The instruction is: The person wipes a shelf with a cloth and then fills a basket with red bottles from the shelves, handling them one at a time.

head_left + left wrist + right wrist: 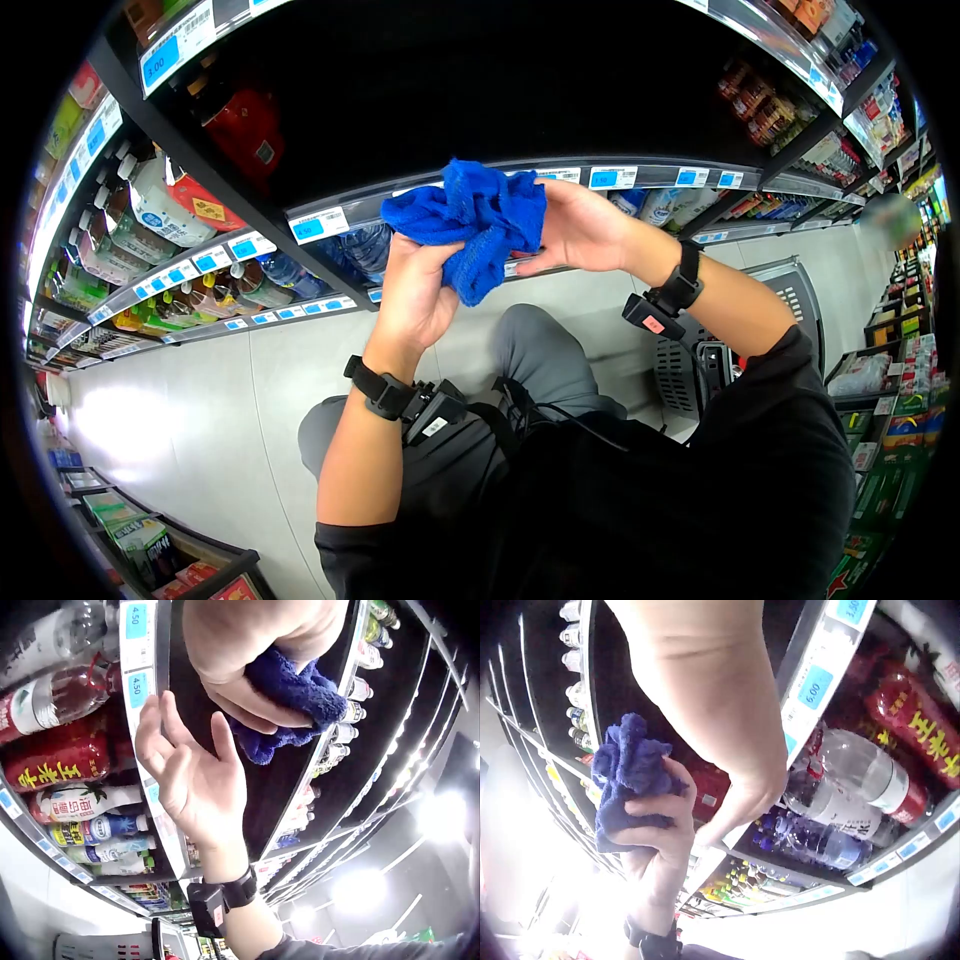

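A crumpled blue cloth [470, 225] is bunched up in front of the shelf edge. My left hand [415, 300] grips it from below, thumb across its near side, and the left wrist view shows the fingers curled round the cloth [289, 697]. Beside it, my right hand [585, 230] has its fingers loosely extended near the cloth's right side. From the left wrist, that right hand [199, 780] appears with spread fingers and nothing in its palm. In the right wrist view the cloth [630, 780] stays in the left hand [667, 832] only.
A dark shelf bay with a price-tag strip [612, 178] lies just beyond the hands. Large bottles [165, 195] fill the shelves at left, with a red-wrapped pack [240, 130] behind the upright. A grey basket [805, 300] stands on the floor at right. Pale floor tiles [190, 410] stretch left.
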The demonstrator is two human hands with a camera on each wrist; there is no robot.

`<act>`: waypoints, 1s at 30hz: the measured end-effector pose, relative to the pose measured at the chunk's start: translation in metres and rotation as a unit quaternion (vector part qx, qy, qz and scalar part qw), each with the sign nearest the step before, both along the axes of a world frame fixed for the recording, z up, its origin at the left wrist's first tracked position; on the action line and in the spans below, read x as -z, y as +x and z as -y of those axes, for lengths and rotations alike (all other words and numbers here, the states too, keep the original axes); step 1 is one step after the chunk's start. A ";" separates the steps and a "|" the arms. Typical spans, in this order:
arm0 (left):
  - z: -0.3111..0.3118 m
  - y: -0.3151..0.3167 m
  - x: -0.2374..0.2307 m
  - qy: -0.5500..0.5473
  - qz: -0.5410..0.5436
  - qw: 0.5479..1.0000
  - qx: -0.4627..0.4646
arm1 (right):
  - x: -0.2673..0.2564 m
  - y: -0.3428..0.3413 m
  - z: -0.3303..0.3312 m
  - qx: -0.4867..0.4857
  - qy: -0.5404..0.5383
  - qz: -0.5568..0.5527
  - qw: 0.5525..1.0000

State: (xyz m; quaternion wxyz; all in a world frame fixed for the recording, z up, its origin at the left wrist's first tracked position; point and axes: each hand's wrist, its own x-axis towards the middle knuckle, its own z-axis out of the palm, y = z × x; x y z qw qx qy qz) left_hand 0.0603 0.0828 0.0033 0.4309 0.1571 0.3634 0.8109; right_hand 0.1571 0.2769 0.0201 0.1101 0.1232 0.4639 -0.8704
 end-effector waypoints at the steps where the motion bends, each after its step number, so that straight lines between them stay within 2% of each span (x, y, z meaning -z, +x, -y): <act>1: -0.001 0.002 0.000 -0.001 0.001 1.000 0.001 | -0.002 0.000 0.005 -0.038 -0.048 0.035 0.998; 3: -0.003 0.005 -0.001 -0.004 -0.030 1.000 0.007 | -0.002 0.002 0.015 -0.030 -0.054 0.065 0.996; 5: -0.005 0.007 0.001 -0.008 -0.050 0.999 0.007 | 0.012 0.002 0.015 -0.061 -0.176 0.059 0.981; 6: -0.006 0.007 -0.001 -0.089 -0.142 0.986 0.002 | 0.019 -0.002 0.015 -0.127 -0.279 0.019 0.952; 7: -0.006 0.007 -0.003 -0.169 -0.231 0.958 -0.004 | 0.022 -0.001 0.014 -0.126 -0.280 0.018 0.951; 8: -0.010 0.002 0.010 -0.136 -0.385 0.910 -0.067 | 0.023 -0.001 0.014 -0.112 -0.295 0.025 0.949; 9: -0.009 0.002 0.010 -0.137 -0.385 0.910 -0.067 | 0.022 -0.001 0.016 -0.097 -0.309 0.033 0.945; 11: -0.009 0.004 0.009 -0.161 -0.582 0.780 -0.165 | 0.023 0.000 0.016 -0.082 -0.308 0.034 0.947; 12: -0.004 0.010 -0.002 -0.247 -0.612 0.736 -0.151 | 0.022 0.001 0.018 -0.058 -0.271 0.042 0.960; 15: -0.002 0.009 -0.004 -0.287 -0.622 0.716 -0.134 | 0.021 0.004 0.019 -0.028 -0.206 0.057 0.976; 16: -0.002 0.006 0.002 -0.287 -0.622 0.716 -0.134 | 0.021 0.006 0.019 -0.020 -0.178 0.064 0.982; 18: -0.003 -0.004 0.007 -0.237 -0.510 0.822 -0.093 | 0.028 0.005 0.013 -0.045 -0.190 0.055 0.979; 19: 0.000 -0.006 0.003 -0.237 -0.510 0.821 -0.093 | 0.031 0.004 0.009 -0.069 -0.201 0.046 0.976; 21: 0.009 -0.010 -0.013 -0.206 -0.390 0.897 0.012 | 0.035 0.005 0.003 -0.074 -0.229 0.037 0.970; 22: 0.012 -0.015 -0.016 -0.210 -0.345 0.914 0.047 | 0.035 0.005 0.000 -0.079 -0.256 0.028 0.963; 23: 0.014 -0.017 -0.014 -0.209 -0.345 0.914 0.047 | 0.036 0.005 -0.002 -0.079 -0.256 0.027 0.963; 25: 0.017 -0.016 -0.007 -0.157 -0.399 0.902 0.045 | 0.036 0.004 -0.006 -0.117 -0.353 0.007 0.928; 26: 0.016 -0.015 -0.006 -0.152 -0.468 0.870 0.029 | 0.038 0.003 -0.008 -0.131 -0.331 0.005 0.935; 27: 0.014 -0.013 -0.004 -0.152 -0.468 0.870 0.028 | 0.035 0.004 -0.005 -0.131 -0.330 0.005 0.935; 29: 0.010 -0.009 -0.003 -0.147 -0.561 0.815 -0.023 | 0.025 0.006 0.007 -0.045 -0.201 0.004 0.979; 30: 0.010 -0.006 -0.007 -0.147 -0.560 0.815 -0.023 | 0.027 0.005 0.006 -0.046 -0.201 0.004 0.978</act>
